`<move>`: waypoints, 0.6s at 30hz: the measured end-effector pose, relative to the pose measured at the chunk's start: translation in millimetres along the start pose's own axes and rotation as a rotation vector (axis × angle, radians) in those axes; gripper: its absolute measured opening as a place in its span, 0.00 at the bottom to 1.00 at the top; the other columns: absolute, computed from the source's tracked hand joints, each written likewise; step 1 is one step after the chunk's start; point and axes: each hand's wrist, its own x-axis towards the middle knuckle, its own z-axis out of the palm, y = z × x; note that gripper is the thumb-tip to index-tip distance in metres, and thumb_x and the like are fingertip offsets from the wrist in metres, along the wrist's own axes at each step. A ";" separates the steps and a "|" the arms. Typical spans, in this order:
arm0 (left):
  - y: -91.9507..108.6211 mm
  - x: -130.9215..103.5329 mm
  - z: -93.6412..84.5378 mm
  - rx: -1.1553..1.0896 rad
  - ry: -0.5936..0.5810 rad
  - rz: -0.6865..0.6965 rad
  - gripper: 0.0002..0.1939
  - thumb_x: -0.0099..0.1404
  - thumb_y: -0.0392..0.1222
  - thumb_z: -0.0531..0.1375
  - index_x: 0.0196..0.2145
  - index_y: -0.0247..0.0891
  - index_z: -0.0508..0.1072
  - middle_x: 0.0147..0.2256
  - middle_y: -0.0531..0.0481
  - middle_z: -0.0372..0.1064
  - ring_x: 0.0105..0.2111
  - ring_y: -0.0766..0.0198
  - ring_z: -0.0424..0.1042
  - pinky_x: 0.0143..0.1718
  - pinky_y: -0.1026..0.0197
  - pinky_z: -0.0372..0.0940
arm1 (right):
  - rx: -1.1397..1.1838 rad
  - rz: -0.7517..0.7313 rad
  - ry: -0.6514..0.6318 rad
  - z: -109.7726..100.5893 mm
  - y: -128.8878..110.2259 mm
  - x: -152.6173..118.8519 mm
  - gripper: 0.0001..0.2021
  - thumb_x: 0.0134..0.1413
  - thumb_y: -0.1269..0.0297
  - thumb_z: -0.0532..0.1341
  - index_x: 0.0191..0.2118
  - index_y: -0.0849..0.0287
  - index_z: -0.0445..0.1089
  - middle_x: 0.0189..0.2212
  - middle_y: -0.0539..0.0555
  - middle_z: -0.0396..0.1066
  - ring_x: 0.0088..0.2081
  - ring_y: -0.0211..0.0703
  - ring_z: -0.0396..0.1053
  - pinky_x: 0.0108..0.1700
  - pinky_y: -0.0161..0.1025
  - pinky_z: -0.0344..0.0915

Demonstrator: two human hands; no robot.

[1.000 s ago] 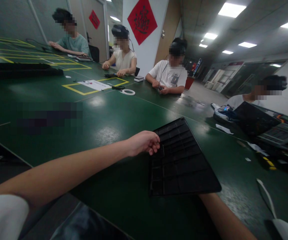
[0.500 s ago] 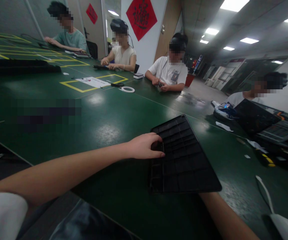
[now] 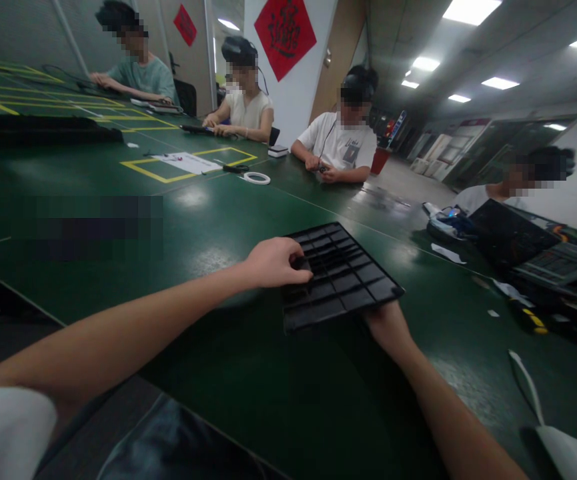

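A flat black plastic tray (image 3: 351,270), divided by ribs into a grid of compartments, is held tilted above the green table (image 3: 288,407). My left hand (image 3: 277,261) grips it at the left side, thumb and fingers curled over the edge. Whether a small part sits between those fingertips I cannot make out. From below, my right hand (image 3: 388,327) holds the tray near its right corner; its fingers are hidden behind the tray.
Several people sit along the far side. A white tape roll (image 3: 257,178) and a paper sheet (image 3: 188,163) lie ahead. At right are an open black case (image 3: 558,260), a yellow-and-black tool (image 3: 535,320) and a white cable (image 3: 525,383).
The tray has moved up, away from me and slightly left, and it now tilts flatter. Both hands have travelled with it, and more of my right hand shows.
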 end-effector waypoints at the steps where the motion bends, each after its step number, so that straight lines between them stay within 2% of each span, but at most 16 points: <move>1: -10.0 2.6 -3.4 0.061 0.006 -0.052 0.21 0.51 0.56 0.53 0.31 0.35 0.70 0.29 0.49 0.67 0.27 0.64 0.64 0.25 0.64 0.54 | -0.052 0.009 -0.002 -2.3 2.6 1.5 0.16 0.48 0.61 0.55 0.44 0.62 0.64 0.42 0.58 0.64 0.46 0.48 0.58 0.49 0.48 0.55; 5: -46.5 10.3 -10.2 0.273 0.004 -0.246 0.23 0.51 0.59 0.52 0.28 0.34 0.71 0.31 0.44 0.68 0.30 0.59 0.65 0.25 0.63 0.55 | -0.292 0.105 0.003 -8.7 11.3 6.3 0.24 0.47 0.58 0.55 0.49 0.67 0.61 0.44 0.61 0.62 0.48 0.53 0.56 0.51 0.52 0.52; 9: -61.1 13.7 -10.2 0.328 -0.081 -0.361 0.24 0.51 0.60 0.51 0.27 0.34 0.72 0.32 0.42 0.69 0.32 0.57 0.67 0.27 0.63 0.56 | -0.432 0.136 0.046 -10.0 13.3 6.0 0.31 0.47 0.50 0.52 0.52 0.68 0.58 0.50 0.65 0.56 0.53 0.63 0.48 0.50 0.60 0.48; 12: -59.3 14.1 -7.1 0.348 -0.122 -0.365 0.24 0.52 0.59 0.51 0.27 0.33 0.72 0.32 0.40 0.69 0.33 0.55 0.67 0.28 0.61 0.58 | -0.426 0.166 0.016 -8.6 14.2 5.1 0.32 0.46 0.48 0.52 0.52 0.69 0.58 0.50 0.66 0.57 0.53 0.66 0.48 0.48 0.62 0.48; 15: -48.8 11.7 2.0 0.338 -0.095 -0.287 0.25 0.54 0.58 0.50 0.29 0.31 0.71 0.32 0.39 0.68 0.34 0.53 0.67 0.29 0.59 0.59 | -0.286 0.132 -0.040 -5.7 12.4 5.2 0.28 0.46 0.53 0.54 0.50 0.68 0.61 0.47 0.63 0.62 0.50 0.59 0.54 0.51 0.57 0.51; 18: -28.1 6.6 16.3 0.248 -0.035 -0.133 0.24 0.56 0.56 0.49 0.35 0.30 0.69 0.36 0.38 0.67 0.35 0.52 0.67 0.31 0.57 0.60 | -0.073 0.076 -0.036 -1.7 5.0 3.9 0.21 0.44 0.59 0.55 0.44 0.65 0.65 0.42 0.59 0.65 0.47 0.51 0.58 0.51 0.51 0.54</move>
